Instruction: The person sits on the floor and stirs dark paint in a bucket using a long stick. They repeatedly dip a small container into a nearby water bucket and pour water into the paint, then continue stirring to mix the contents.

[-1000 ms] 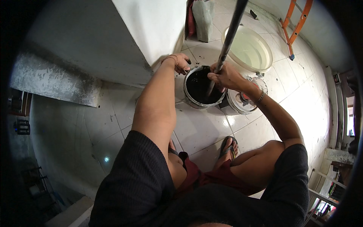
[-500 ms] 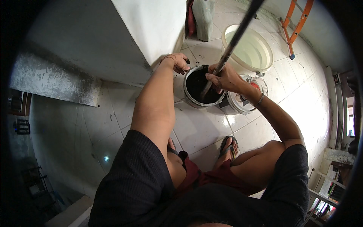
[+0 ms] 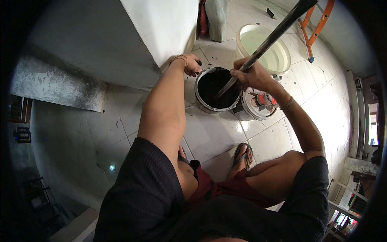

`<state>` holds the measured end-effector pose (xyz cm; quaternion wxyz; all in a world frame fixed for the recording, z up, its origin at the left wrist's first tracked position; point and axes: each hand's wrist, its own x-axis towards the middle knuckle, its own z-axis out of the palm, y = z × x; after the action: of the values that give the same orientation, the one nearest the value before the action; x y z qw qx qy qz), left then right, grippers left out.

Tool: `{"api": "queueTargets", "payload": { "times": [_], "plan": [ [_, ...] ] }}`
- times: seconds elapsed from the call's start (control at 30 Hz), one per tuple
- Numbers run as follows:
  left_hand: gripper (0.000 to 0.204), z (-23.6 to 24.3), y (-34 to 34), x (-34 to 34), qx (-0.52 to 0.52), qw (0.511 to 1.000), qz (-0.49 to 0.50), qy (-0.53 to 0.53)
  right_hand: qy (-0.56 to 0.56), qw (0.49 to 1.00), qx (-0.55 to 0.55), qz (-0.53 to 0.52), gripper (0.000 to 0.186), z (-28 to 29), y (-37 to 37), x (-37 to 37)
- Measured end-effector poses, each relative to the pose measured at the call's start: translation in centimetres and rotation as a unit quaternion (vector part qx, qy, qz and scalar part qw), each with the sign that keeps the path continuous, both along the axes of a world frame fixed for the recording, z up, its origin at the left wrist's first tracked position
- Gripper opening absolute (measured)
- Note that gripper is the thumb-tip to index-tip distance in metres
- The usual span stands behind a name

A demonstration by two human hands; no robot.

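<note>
A round bucket (image 3: 217, 110) with a pale, smeared rim stands in front of me, with black material (image 3: 213, 86) inside. My right hand (image 3: 252, 74) is closed round a long dark pole (image 3: 278, 35), above the bucket's right rim. The pole slants up to the far right, and its lower end goes into the black material, where its tip is hidden. At the bucket's far left rim is my left hand (image 3: 192, 65), its fingers curled down against the edge and a dark smear on it. How firmly they grip is hard to see.
A lidded bucket (image 3: 252, 109) with a red item (image 3: 264, 98) on top adjoins the open one on the right. Behind stands a large pale tub (image 3: 289, 60) of clear liquid. An orange ladder (image 3: 312, 38) is at far right. A white wall corner (image 3: 161, 28) rises at left.
My right hand has moved right with the pole, whose upper end now leans farther right. More of the black material shows. My left hand stays almost in place.
</note>
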<state>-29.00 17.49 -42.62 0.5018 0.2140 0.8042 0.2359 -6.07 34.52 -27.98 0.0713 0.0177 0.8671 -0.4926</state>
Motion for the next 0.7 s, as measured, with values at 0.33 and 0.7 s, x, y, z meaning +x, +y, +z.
{"api": "queueTargets", "payload": {
  "times": [0.33,0.7],
  "plan": [
    [0.06,-1.6,0.2,-0.8,0.007,0.999,0.02,-0.04,0.136,0.976,0.171,0.007,0.025,11.4,2.7,1.0],
    [0.048,-2.5,0.2,-1.1,0.01,0.999,0.028,-0.039,0.207,0.967,0.145,0.028,0.035,12.0,3.0,1.0]
  ]
}}
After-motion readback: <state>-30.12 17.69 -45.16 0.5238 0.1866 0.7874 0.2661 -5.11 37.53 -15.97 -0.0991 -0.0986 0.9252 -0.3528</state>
